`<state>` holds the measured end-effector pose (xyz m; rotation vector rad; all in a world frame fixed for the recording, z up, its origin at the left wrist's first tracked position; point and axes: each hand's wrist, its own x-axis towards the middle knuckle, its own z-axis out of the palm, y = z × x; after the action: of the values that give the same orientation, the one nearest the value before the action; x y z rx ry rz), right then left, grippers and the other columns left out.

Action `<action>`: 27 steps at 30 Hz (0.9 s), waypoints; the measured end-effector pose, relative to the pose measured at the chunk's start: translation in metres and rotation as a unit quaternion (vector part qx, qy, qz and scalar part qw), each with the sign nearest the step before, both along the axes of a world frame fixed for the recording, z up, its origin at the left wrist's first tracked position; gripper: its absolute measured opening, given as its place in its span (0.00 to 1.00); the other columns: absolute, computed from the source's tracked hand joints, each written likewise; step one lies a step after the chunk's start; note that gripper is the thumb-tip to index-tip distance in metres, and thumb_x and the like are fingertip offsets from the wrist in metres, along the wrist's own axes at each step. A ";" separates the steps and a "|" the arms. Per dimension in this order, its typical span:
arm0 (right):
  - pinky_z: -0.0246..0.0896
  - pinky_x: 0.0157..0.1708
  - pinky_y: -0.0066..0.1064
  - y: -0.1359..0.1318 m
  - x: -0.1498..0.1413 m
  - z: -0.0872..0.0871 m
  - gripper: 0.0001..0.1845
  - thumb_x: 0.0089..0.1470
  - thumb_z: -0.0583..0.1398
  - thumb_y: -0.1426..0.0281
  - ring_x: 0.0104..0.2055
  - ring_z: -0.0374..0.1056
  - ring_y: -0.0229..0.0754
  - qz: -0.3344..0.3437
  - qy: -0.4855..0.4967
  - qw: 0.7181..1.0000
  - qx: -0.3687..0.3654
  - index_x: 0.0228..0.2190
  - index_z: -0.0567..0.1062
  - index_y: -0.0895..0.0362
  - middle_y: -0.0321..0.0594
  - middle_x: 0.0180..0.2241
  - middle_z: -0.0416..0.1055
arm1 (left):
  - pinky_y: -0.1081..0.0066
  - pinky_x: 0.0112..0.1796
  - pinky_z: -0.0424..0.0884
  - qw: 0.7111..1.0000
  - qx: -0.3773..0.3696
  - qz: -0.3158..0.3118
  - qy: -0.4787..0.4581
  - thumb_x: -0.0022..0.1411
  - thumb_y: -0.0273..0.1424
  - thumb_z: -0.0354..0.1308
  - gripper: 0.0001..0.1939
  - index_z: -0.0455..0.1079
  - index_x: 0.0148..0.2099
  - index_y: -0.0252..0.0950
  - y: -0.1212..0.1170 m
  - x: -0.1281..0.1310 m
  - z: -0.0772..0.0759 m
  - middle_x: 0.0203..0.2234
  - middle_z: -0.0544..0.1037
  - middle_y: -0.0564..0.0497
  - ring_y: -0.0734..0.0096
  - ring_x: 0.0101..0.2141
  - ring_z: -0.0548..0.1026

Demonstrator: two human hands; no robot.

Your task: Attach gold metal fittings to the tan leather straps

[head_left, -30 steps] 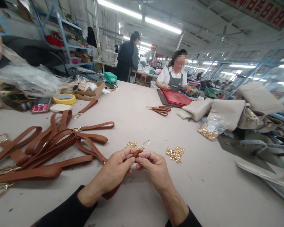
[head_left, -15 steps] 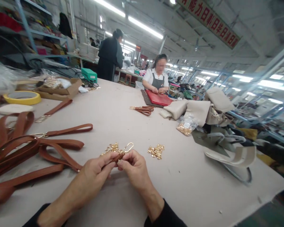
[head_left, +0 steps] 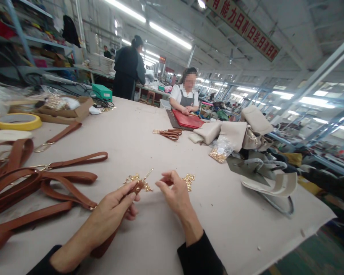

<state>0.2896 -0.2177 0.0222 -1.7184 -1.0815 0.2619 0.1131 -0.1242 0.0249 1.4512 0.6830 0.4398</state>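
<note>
My left hand (head_left: pixel 114 210) pinches the end of a brown leather strap (head_left: pixel 103 244) that carries a gold clasp (head_left: pixel 145 176) at its tip; the strap runs back under my wrist. My right hand (head_left: pixel 173 193) has come off the strap and hovers just right of it, fingers curled, beside a small heap of gold metal fittings (head_left: pixel 188 180). Whether it pinches a fitting I cannot see. A second heap of gold fittings (head_left: pixel 135 178) lies just beyond my left hand.
A pile of brown straps (head_left: pixel 43 179) covers the table's left. Yellow tape roll (head_left: pixel 17 121) and cardboard box (head_left: pixel 65 109) sit far left. Beige bags (head_left: pixel 246 131) and a bag of fittings (head_left: pixel 220 151) lie right. A seated person works on a red piece (head_left: pixel 187 119); the table edge falls off at right.
Both hands held the strap end together before; now my right hand has let go and moved right toward the gold fittings. The view has swung to the right.
</note>
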 end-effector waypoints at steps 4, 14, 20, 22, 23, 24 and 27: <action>0.61 0.43 0.32 -0.018 0.041 -0.006 0.16 0.53 0.56 0.78 0.40 0.70 0.41 -0.093 -0.236 0.954 -0.162 0.44 0.70 0.56 0.38 0.35 0.76 | 0.72 0.26 0.72 0.996 -0.093 0.011 0.005 0.56 0.41 0.58 0.30 0.62 0.57 0.30 0.000 0.003 0.007 0.26 0.73 0.53 0.72 0.23 0.71; 0.56 0.43 0.32 -0.022 0.046 -0.005 0.17 0.56 0.56 0.77 0.41 0.67 0.44 -0.083 -0.346 0.900 -0.253 0.46 0.73 0.53 0.41 0.35 0.75 | 0.76 0.23 0.61 0.997 -0.076 0.009 -0.026 0.61 0.44 0.51 0.18 0.68 0.32 0.33 0.005 -0.005 0.010 0.19 0.67 0.55 0.75 0.21 0.64; 0.55 0.44 0.32 -0.019 0.042 -0.004 0.16 0.54 0.57 0.78 0.41 0.67 0.45 -0.068 -0.376 0.884 -0.271 0.42 0.75 0.52 0.41 0.34 0.75 | 0.75 0.28 0.62 0.990 -0.135 0.008 -0.041 0.51 0.36 0.63 0.17 0.71 0.41 0.32 0.002 -0.001 0.015 0.22 0.70 0.56 0.75 0.23 0.66; 0.56 0.43 0.32 -0.017 0.040 -0.004 0.16 0.54 0.56 0.79 0.41 0.68 0.45 -0.070 -0.383 0.882 -0.266 0.42 0.76 0.53 0.41 0.33 0.75 | 0.75 0.28 0.62 0.988 -0.146 -0.013 -0.055 0.47 0.36 0.66 0.18 0.72 0.40 0.33 0.000 0.001 0.012 0.21 0.70 0.57 0.76 0.23 0.66; 0.56 0.42 0.33 -0.015 0.039 -0.005 0.16 0.54 0.56 0.79 0.40 0.68 0.46 -0.073 -0.387 0.881 -0.262 0.42 0.76 0.53 0.42 0.33 0.75 | 0.75 0.28 0.61 0.987 -0.147 -0.022 -0.063 0.46 0.37 0.67 0.18 0.71 0.38 0.33 0.000 0.002 0.009 0.21 0.70 0.57 0.76 0.22 0.66; 0.56 0.42 0.33 -0.014 0.038 -0.006 0.16 0.55 0.55 0.79 0.40 0.68 0.46 -0.078 -0.393 0.879 -0.259 0.42 0.76 0.54 0.43 0.33 0.75 | 0.75 0.27 0.61 0.987 -0.143 -0.028 -0.069 0.45 0.38 0.67 0.18 0.71 0.36 0.33 0.000 0.003 0.005 0.19 0.70 0.57 0.75 0.21 0.66; 0.57 0.40 0.35 -0.010 0.039 -0.012 0.17 0.56 0.54 0.79 0.39 0.69 0.49 -0.096 -0.408 0.871 -0.255 0.42 0.76 0.54 0.44 0.32 0.75 | 0.75 0.25 0.58 0.989 -0.125 -0.028 -0.075 0.45 0.40 0.67 0.18 0.67 0.31 0.33 0.002 0.006 -0.008 0.15 0.70 0.57 0.74 0.19 0.67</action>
<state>0.3290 -0.2272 0.0105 -2.5025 -1.5073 -0.3900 0.1196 -0.1218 0.0171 1.1861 0.5541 0.3996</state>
